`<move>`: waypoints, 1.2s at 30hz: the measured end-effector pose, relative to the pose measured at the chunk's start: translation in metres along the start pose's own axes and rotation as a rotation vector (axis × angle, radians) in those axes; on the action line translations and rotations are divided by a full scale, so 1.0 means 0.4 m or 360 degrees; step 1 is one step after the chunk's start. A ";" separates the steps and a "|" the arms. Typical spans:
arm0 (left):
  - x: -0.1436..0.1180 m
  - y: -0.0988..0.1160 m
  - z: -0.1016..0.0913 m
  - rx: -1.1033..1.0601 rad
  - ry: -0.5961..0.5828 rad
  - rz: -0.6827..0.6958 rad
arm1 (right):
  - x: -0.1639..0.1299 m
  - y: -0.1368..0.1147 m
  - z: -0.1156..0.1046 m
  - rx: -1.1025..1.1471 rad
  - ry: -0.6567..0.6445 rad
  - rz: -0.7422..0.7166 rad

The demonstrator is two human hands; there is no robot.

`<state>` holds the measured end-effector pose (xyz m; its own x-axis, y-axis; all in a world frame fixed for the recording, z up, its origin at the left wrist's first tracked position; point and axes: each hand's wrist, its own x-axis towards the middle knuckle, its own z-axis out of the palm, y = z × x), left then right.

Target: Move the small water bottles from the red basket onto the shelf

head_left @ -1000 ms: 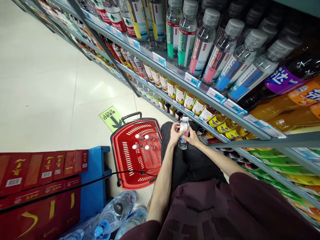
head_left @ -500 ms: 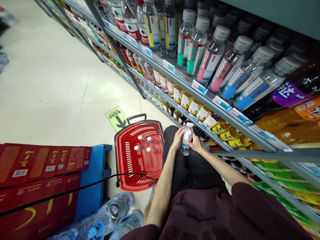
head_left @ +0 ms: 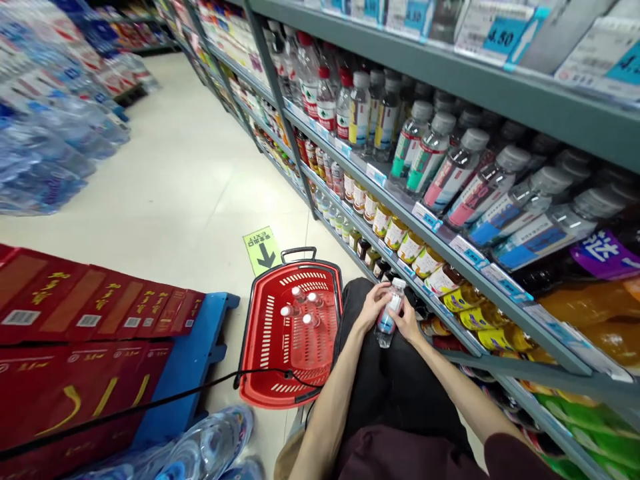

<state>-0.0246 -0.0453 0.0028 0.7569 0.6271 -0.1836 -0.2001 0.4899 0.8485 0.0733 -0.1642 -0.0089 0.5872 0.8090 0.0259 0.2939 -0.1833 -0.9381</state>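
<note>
I crouch in a shop aisle and hold a small clear bottle with a white cap over my knee. My left hand grips its left side and my right hand wraps its right side. Just left of my leg stands a red shopping basket on the floor, with several similar white-capped bottles upright inside. The low shelf of drinks runs close past my right hand.
Grey shelving full of bottles lines the right side. Red cartons on a blue pallet sit at the left, with wrapped water bottles below. A green arrow sticker marks the floor. Water packs are stacked far left.
My head has tilted up, so more of the aisle and upper shelf shows. The bottle stays in both hands and has turned slightly, leaning right.
</note>
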 end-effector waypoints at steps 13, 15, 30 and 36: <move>-0.017 0.028 -0.009 0.0165 0.0177 0.0048 | 0.000 0.000 0.028 -0.0013 -0.0002 -0.0148; -0.013 0.024 -0.013 0.0200 0.0210 0.0034 | -0.001 0.001 0.030 -0.0028 -0.0007 -0.0177; 0.002 0.004 -0.028 0.0366 0.0299 0.0049 | 0.000 0.039 0.037 -0.0108 -0.0020 -0.0219; -0.003 0.009 -0.024 0.0223 0.0177 0.0091 | 0.000 0.032 0.041 -0.0102 -0.0025 -0.0241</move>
<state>-0.0322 -0.0385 0.0014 0.6719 0.7183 -0.1805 -0.1460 0.3674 0.9185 0.0647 -0.1574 -0.0265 0.5206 0.8387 0.1595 0.4263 -0.0935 -0.8998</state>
